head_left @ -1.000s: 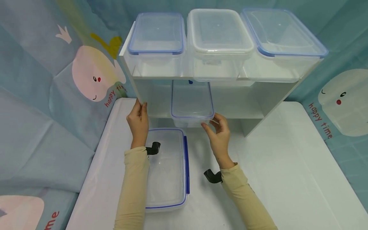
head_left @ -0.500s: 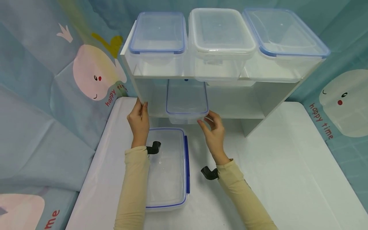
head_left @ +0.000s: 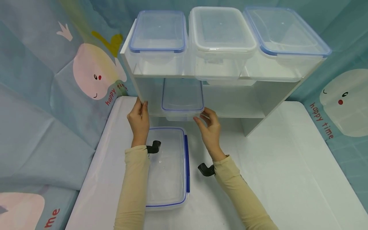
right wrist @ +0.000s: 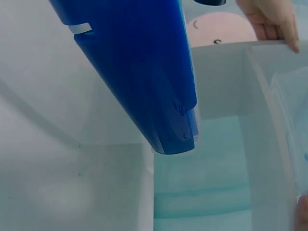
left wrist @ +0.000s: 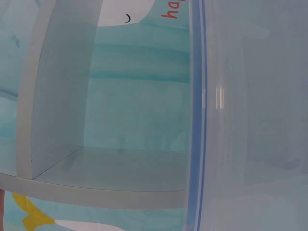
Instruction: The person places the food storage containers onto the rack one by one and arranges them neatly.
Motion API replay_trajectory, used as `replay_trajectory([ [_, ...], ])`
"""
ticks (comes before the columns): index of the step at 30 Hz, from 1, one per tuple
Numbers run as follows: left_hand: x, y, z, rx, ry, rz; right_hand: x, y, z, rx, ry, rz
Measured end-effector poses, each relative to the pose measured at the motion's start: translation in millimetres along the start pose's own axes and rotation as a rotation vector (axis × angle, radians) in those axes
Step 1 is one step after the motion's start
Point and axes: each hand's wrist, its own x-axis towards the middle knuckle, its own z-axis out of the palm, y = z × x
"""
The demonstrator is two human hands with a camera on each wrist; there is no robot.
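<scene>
My left hand (head_left: 138, 123) grips the front edge of the left side panel of a white shelf unit (head_left: 253, 126), thumb on the inner side. It also shows at the top of the right wrist view. My right hand (head_left: 210, 132) holds the front right corner of a clear plastic food container (head_left: 182, 95) with a blue-lined lid. This container sits on the middle shelf, near the left panel, its front jutting past the shelf edge. Only a fingertip of the right hand shows in the right wrist view. Part of the container's back is hidden under the top board.
A larger lidded container (head_left: 166, 169) with a dark blue side latch (right wrist: 139, 72) lies on the white table (head_left: 293, 179), partly under my left forearm. Three lidded containers, blue-rimmed (head_left: 158, 30), white-lidded (head_left: 222, 28) and blue-rimmed (head_left: 287, 30), stand on the top board.
My right hand has slid the food container leftward along the middle shelf and a little further back. My left hand has stayed on the side panel.
</scene>
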Motion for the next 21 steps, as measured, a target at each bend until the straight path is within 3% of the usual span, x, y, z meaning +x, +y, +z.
replay_trajectory([
  [21,0.1,0.5,0.2,0.002,0.007,0.002,0.2,3,13,0.027,-0.044,0.000],
])
